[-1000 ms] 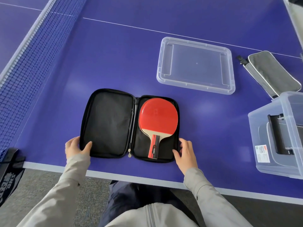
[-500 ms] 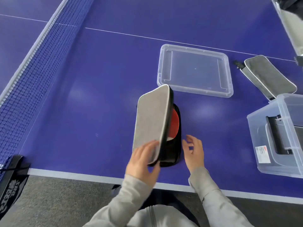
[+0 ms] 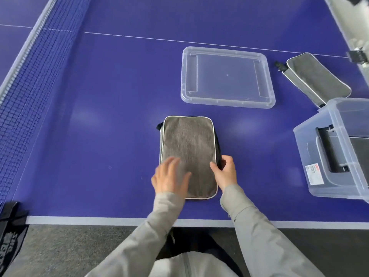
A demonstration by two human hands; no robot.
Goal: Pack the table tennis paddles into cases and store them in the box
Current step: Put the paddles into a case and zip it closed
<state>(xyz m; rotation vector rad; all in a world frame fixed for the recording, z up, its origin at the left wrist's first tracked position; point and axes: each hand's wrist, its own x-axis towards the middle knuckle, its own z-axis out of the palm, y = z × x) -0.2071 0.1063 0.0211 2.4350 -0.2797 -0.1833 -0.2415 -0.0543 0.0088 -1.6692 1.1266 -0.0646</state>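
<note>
blue table [image 3: 111, 120]; left hand [image 3: 169, 176] blurred on closed case [image 3: 188, 148]; box [image 3: 337, 148] cropped

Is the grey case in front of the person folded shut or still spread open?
Folded shut: the grey case lies flat, outer fabric up. Whether it is zipped, cannot tell.

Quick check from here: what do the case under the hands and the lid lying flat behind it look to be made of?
The case looks like grey woven fabric, matte, with a heathered texture and pale piping along its edge; likely soft-shelled. The lid looks like clear moulded plastic, slightly glossy: the blue table shows through it and its rim catches light.
</note>
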